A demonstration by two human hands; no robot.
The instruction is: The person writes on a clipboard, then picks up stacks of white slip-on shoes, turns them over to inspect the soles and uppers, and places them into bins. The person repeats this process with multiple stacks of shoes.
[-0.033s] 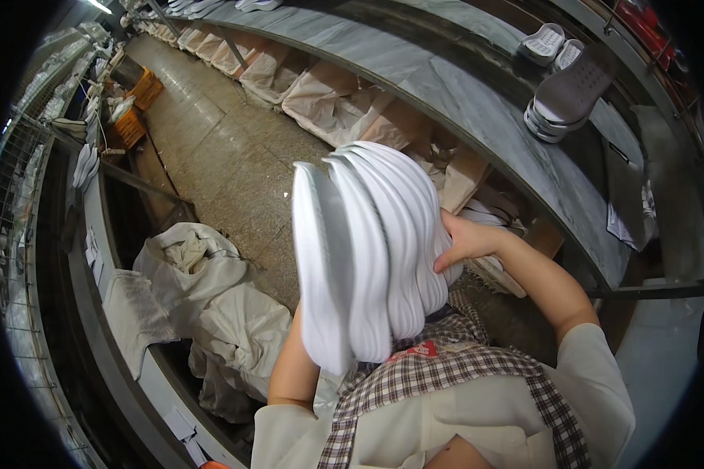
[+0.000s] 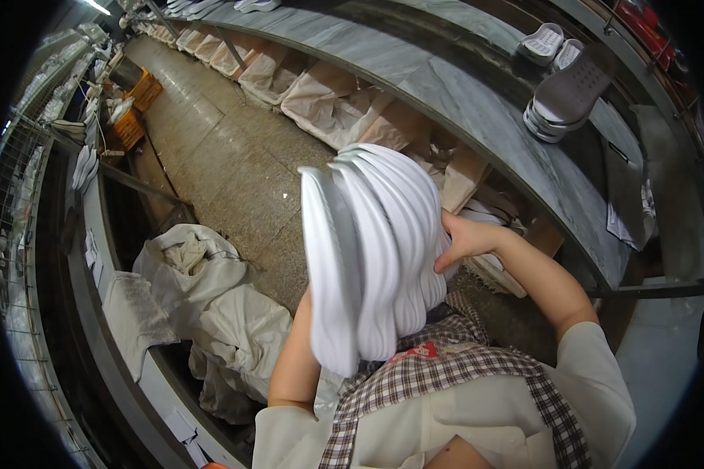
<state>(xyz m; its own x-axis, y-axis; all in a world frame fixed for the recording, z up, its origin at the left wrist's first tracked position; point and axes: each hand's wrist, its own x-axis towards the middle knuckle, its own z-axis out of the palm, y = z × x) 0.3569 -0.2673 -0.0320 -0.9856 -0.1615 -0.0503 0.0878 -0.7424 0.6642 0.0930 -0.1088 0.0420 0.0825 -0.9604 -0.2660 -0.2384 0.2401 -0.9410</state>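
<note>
In front of my apron is a stack of white shoe soles (image 2: 371, 250), several of them pressed side by side and standing on edge. The leftmost sole leans a little apart at its top. My right hand (image 2: 471, 238) grips the stack's right end, its thumb on the near side; the other fingers are mostly hidden. My left forearm (image 2: 293, 367) goes up behind the stack's left end. The left hand itself is hidden by the soles.
A grey marble-patterned workbench (image 2: 477, 102) runs along the right, with several finished soles (image 2: 567, 94) on it. Pale sacks (image 2: 328, 102) stand beneath. Another crumpled sack (image 2: 235, 313) lies at the left, beside a wire rack (image 2: 23, 258). Orange crates (image 2: 129, 125) stand farther back.
The stack of soles has shifted slightly to the right, its left end most, and looks a little more closely packed. My right hand has hardly moved.
</note>
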